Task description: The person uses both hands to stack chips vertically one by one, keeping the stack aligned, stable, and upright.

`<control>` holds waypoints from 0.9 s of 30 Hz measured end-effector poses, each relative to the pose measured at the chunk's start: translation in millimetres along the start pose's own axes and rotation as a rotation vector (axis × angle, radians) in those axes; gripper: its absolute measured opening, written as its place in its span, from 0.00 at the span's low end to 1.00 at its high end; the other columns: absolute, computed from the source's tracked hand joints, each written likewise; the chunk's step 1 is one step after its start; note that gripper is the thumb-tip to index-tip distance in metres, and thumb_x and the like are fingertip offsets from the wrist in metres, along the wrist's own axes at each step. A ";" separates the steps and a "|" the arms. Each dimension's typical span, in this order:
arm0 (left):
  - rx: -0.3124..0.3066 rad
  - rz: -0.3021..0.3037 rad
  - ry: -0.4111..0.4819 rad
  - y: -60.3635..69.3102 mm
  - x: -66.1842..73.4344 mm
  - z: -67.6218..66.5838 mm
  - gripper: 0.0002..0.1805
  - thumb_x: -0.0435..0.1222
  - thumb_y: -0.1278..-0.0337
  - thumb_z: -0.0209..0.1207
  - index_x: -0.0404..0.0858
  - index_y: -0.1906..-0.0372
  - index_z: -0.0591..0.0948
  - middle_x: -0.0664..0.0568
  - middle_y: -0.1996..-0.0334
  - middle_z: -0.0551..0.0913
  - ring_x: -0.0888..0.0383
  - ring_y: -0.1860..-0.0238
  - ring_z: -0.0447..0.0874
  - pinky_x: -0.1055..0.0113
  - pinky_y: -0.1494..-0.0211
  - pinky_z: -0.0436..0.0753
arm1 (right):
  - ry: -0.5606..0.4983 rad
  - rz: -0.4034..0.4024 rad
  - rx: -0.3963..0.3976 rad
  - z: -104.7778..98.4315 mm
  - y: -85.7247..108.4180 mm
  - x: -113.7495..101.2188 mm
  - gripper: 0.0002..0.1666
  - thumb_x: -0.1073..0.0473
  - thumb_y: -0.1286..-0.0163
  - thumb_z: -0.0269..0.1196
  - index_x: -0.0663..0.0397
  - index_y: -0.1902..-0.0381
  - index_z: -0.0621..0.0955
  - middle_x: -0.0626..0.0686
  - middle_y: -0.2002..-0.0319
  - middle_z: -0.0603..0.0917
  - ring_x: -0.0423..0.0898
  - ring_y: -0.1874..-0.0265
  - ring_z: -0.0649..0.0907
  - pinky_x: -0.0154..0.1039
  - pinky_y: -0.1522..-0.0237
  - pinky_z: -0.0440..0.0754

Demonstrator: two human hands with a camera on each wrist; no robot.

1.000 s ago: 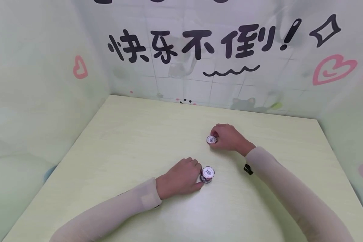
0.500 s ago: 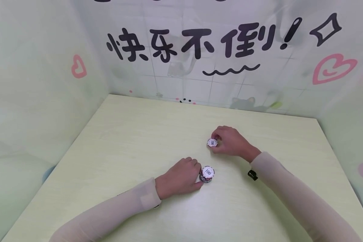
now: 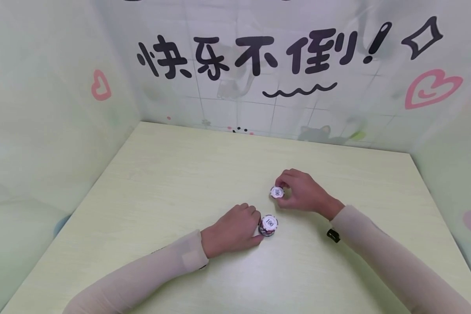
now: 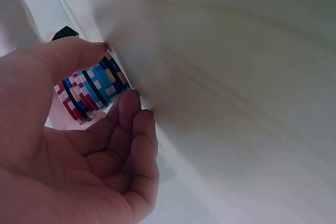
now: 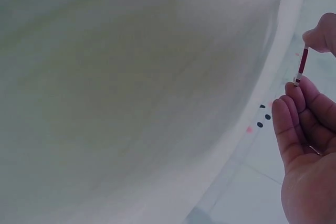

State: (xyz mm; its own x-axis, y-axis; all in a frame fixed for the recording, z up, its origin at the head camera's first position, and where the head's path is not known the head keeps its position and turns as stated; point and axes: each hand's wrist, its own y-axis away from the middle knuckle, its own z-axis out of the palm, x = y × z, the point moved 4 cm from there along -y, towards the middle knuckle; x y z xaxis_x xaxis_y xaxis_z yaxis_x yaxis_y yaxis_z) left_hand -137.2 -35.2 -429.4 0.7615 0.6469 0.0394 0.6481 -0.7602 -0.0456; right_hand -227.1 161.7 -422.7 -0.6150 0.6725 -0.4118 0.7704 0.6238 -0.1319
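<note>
A stack of several poker chips stands on the table, its white top chip marked 100. My left hand holds the stack from the left, thumb in front and fingers behind. In the left wrist view red, blue and black chip edges show between thumb and curled fingers, low on the stack. Behind and slightly right of it, my right hand pinches a single poker chip, its 100 face upward. Edge-on in the right wrist view, that chip appears red and white between thumb and fingertips.
The pale table is bounded by a printed back sheet with black lettering, plus sheets on both sides. A small black strap piece shows beneath the right sleeve.
My right hand has moved toward me and slightly right with the pinched chip, nearing the stack. The left hand and the stack have stayed in place.
</note>
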 end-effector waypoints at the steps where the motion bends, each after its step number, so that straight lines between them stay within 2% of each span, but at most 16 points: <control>1: 0.000 0.000 0.001 0.1 0.1 -0.1 0.20 0.51 0.32 0.71 0.35 0.61 0.86 0.52 0.70 0.82 0.56 0.69 0.76 0.64 0.62 0.78 | -0.001 -0.008 0.005 0.3 1.3 -0.2 0.17 0.55 0.40 0.77 0.54 0.55 0.87 0.46 0.58 0.85 0.46 0.57 0.83 0.47 0.50 0.85; 12: -0.002 0.005 -0.003 -0.3 0.1 1.3 0.21 0.51 0.32 0.71 0.34 0.60 0.87 0.51 0.69 0.84 0.55 0.68 0.77 0.63 0.62 0.79 | -0.010 -0.070 0.040 0.9 10.9 -3.0 0.16 0.54 0.39 0.77 0.53 0.55 0.87 0.45 0.58 0.85 0.44 0.58 0.84 0.45 0.52 0.86; 19: 0.017 0.016 -0.010 -0.6 0.2 0.0 0.22 0.52 0.33 0.72 0.35 0.61 0.87 0.51 0.70 0.83 0.56 0.69 0.76 0.63 0.63 0.78 | -0.090 -0.078 0.041 -3.3 19.3 -11.9 0.15 0.54 0.39 0.77 0.49 0.56 0.87 0.41 0.58 0.85 0.42 0.57 0.84 0.44 0.51 0.87; 27: 0.026 0.020 -0.004 -0.6 0.3 0.9 0.21 0.51 0.33 0.72 0.36 0.62 0.86 0.52 0.71 0.82 0.56 0.69 0.75 0.63 0.63 0.78 | -0.167 -0.146 0.029 -6.3 28.5 -27.0 0.15 0.55 0.39 0.77 0.46 0.56 0.86 0.38 0.57 0.84 0.44 0.57 0.85 0.46 0.52 0.88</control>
State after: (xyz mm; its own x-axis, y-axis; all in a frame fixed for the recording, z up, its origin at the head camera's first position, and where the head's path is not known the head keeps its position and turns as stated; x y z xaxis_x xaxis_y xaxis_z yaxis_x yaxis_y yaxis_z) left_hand -137.3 -34.5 -430.2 0.7740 0.6322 0.0343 0.6328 -0.7709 -0.0724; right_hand -189.5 163.8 -409.7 -0.6855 0.4993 -0.5299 0.6815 0.6961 -0.2257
